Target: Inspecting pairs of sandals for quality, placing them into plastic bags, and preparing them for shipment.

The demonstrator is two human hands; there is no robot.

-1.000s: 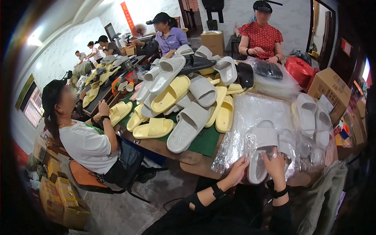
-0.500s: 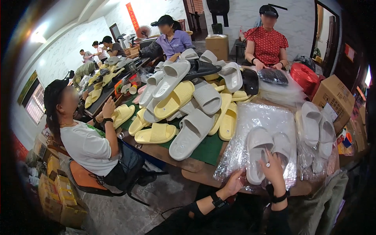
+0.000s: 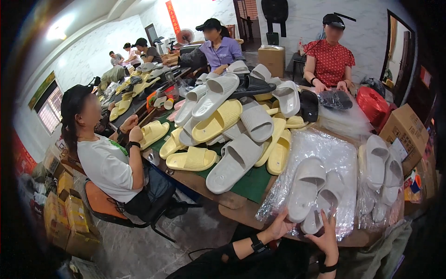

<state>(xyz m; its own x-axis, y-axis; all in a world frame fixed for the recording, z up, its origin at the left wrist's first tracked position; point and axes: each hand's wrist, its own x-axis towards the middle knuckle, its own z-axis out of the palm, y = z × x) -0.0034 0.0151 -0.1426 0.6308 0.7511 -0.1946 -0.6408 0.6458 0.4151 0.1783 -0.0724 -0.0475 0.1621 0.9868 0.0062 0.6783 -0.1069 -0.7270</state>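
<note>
Two pale grey slippers lie side by side on a stack of clear plastic bags [image 3: 320, 146] at the table's near right. The left slipper [image 3: 302, 193] points away from me and slightly overlaps the level of the right slipper [image 3: 331, 194], which sits a little nearer. My left hand [image 3: 278, 226] is open, its fingers stretched against the heel of the left slipper. With thumb and fingers on either side, my right hand [image 3: 327, 238] grips the heel of the right slipper. Just right of the stack, a bagged pair of grey slippers [image 3: 377, 162] lies in clear plastic.
A heap of grey, yellow and black slippers [image 3: 232, 125] covers the table's middle. A person in white [image 3: 104, 162] sits at left; a person in purple [image 3: 220, 51] and one in red [image 3: 327, 67] sit opposite. A cardboard box [image 3: 404, 132] and red roll [image 3: 371, 102] are at right.
The right slipper has come toward me, its heel now in my right hand, which was on its upper part. The view has swung slightly left.
</note>
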